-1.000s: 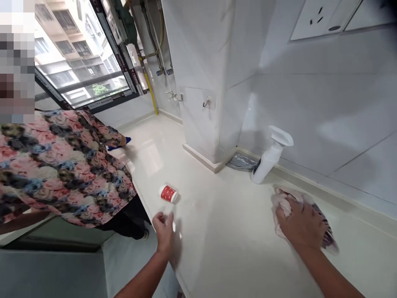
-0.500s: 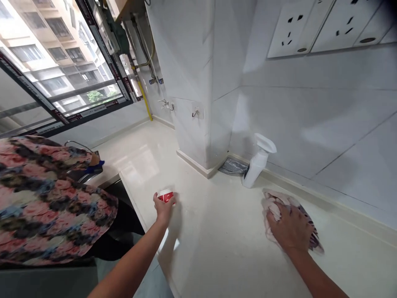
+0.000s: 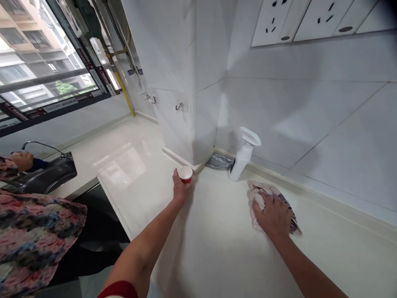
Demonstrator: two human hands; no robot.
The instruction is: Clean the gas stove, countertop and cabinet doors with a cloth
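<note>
My left hand [image 3: 182,188] is wrapped round a red and white paper cup [image 3: 185,173], close to the corner of the wall pillar. The cup's mouth faces toward me. On the right, my right hand [image 3: 274,213] presses on a bunched, pale pink cloth [image 3: 257,196] with a dark pattern at one end, flat on the white countertop [image 3: 214,231]. The fingers close over part of the cloth. Between the hands, nearer the wall, stands a white, flared-top appliance like a handheld steamer [image 3: 243,157].
A silver-grey packet [image 3: 219,161] lies in the wall corner. Wall sockets [image 3: 322,20] are at upper right, and a hook [image 3: 179,106] is on the pillar. Left, a person in a floral top [image 3: 34,240] stands at the sink [image 3: 58,176], one hand near the tap.
My left hand has carried the cup rightward and away from me, toward the pillar corner, tilting its mouth into view. The view has turned right. My right hand stays on the cloth.
</note>
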